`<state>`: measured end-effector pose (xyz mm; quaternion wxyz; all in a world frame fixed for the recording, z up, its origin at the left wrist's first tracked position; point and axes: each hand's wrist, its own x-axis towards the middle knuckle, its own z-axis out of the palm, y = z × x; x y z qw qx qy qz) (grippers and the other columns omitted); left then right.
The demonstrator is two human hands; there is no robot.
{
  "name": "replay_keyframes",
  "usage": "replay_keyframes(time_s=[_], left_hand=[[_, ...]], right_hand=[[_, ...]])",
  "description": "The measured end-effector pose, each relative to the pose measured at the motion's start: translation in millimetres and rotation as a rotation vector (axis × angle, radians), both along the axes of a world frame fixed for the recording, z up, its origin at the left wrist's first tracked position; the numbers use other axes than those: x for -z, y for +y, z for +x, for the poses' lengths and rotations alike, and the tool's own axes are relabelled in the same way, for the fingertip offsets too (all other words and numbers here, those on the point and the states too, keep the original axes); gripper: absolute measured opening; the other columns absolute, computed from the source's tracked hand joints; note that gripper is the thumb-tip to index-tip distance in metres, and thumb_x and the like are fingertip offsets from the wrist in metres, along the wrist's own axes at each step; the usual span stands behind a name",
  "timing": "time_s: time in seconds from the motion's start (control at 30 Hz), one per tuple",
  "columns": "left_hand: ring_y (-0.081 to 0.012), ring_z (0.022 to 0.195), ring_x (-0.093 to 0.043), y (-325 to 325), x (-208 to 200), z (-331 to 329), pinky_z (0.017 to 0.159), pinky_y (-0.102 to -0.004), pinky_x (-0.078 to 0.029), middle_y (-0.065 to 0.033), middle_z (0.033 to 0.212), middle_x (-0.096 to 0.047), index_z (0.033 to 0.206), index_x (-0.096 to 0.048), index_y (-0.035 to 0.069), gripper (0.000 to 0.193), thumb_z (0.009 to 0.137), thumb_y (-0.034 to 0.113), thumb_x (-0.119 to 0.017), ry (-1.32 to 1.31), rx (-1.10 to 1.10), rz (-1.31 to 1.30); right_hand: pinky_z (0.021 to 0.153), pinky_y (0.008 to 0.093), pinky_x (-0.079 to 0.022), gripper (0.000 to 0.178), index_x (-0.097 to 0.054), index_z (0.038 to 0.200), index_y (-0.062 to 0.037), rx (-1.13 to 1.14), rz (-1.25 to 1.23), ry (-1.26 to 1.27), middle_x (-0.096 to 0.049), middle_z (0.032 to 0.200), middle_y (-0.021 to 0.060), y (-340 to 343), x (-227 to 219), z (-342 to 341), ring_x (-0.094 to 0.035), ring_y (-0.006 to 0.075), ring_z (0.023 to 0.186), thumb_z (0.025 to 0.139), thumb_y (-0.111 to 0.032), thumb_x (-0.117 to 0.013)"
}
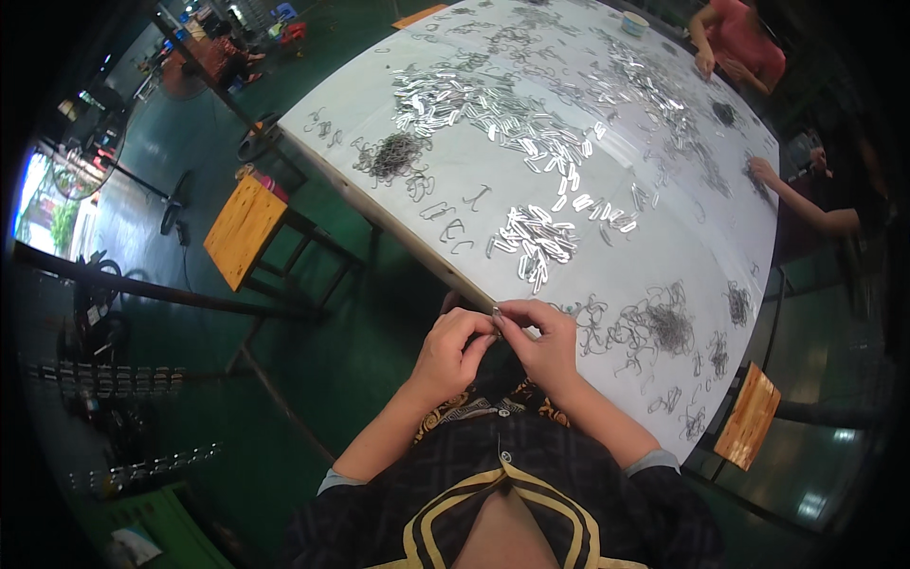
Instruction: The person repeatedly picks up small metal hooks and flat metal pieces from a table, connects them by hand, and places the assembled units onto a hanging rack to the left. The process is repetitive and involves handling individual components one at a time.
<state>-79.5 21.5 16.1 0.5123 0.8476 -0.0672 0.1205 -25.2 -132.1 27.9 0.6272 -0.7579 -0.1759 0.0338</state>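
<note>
My left hand (pixel 447 353) and my right hand (pixel 545 343) meet at the near edge of the white table, fingertips pinched together. A small shiny metal piece (pixel 496 313) shows at the fingertips of my right hand. What my left fingers pinch is mostly hidden; its kind cannot be made out. Just beyond my hands lies a small pile of flat silver metal pieces (pixel 536 237). Thin dark wire hooks (pixel 459 230) are laid out to its left, near a dense heap of dark wire pieces (pixel 393 156). More tangled wire pieces (pixel 668 327) lie right of my right hand.
The white tabletop (pixel 360 104) carries a larger spread of silver pieces (pixel 445 100) farther off. One person in red (pixel 744 43) and another person's arm (pixel 806 207) are at the right side. Wooden stools (pixel 245 230) stand beside the table; a round tub (pixel 634 24) sits far back.
</note>
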Motion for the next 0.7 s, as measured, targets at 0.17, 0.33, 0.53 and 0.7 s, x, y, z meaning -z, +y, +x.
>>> replay_keyframes(time_s=[0.17,0.33,0.53,0.7], left_hand=[[-0.0238,0.078,-0.063,3.0,4.2,-2.5,0.069,-0.0319,-0.049,-0.0111,0.088,-0.065,0.092,-0.063,0.000,0.012,0.080,-0.001,-0.065,0.094,-0.016,-0.024],[-0.0231,0.078,-0.066,15.2,4.9,-2.3,0.071,-0.0309,-0.051,-0.0122,0.087,-0.067,0.095,-0.067,0.000,0.015,0.080,0.001,-0.067,0.188,0.052,-0.090],[-0.0233,0.079,-0.067,40.0,-6.6,16.8,0.072,-0.0307,-0.051,-0.0130,0.087,-0.069,0.094,-0.070,-0.001,0.014,0.081,0.006,-0.068,0.293,0.078,-0.117],[-0.0276,0.080,-0.068,102.0,32.1,91.6,0.073,-0.0330,-0.052,-0.0167,0.089,-0.070,0.091,-0.071,0.000,0.014,0.083,0.010,-0.066,0.092,-0.382,0.200]], right_hand=[[0.062,0.0284,-0.052,0.012,-0.069,0.093,-0.0018,-0.006,-0.079,-0.171,-0.069,0.082,0.0107,1.7,5.0,-2.4,-0.068,0.0201,0.070,0.081,-0.002,-0.069],[0.063,0.0291,-0.052,0.011,-0.068,0.092,-0.0023,-0.011,-0.116,-0.235,-0.068,0.081,0.0113,3.7,4.1,-5.9,-0.068,0.0221,0.071,0.080,-0.001,-0.069],[0.063,0.0293,-0.052,0.012,-0.067,0.091,-0.0021,-0.022,-0.092,-0.244,-0.067,0.082,0.0117,4.1,8.8,-8.3,-0.067,0.0225,0.071,0.080,0.001,-0.069],[0.063,0.0288,-0.052,0.013,-0.067,0.092,-0.0022,-0.035,-0.085,-0.242,-0.067,0.083,0.0118,3.3,7.9,-8.7,-0.067,0.0220,0.070,0.080,0.002,-0.069]])
